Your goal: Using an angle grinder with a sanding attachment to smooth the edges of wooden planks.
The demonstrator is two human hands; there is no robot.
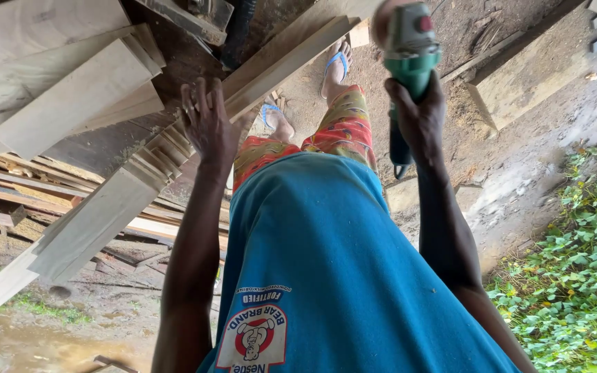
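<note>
Gripping green grinder (409,48) in right hand (419,117), left hand (209,128) on plank (98,214)

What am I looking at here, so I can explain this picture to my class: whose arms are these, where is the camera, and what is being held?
There is no machine here: the single picture comes from a camera worn on a person's head, looking down their own body, so the blue shirt and sandalled feet fill the middle. The left hand is open, fingers spread, resting on a long pale wooden plank that runs across a stack of boards. The right hand has a closed grip on a green handheld power tool, raised above the dirt ground. Leafy green plants grow beside the person.
</note>
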